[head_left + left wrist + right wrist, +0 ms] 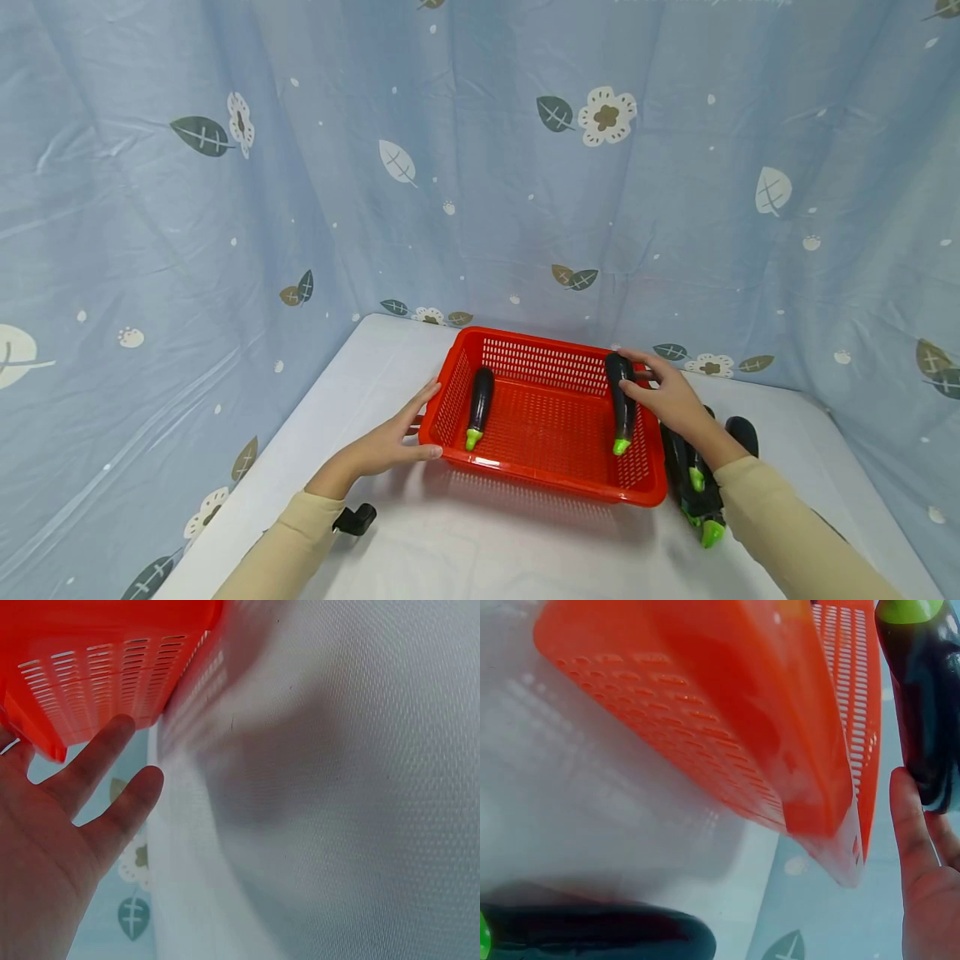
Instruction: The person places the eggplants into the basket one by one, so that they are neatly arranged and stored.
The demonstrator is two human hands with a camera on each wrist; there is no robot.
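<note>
Right hand [670, 398] grasps an eggplant [621, 402] inside the basket [547, 483], against its right wall. Left hand [390, 443] is released, flat on the basket's left side. Lay it flat beside the other eggplant [479, 407], keep bracing, then let go.

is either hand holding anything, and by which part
The right hand grips an eggplant by its dark far end. The left hand only touches the red basket.

Beige long sleeves [780, 517], bare hands
</note>
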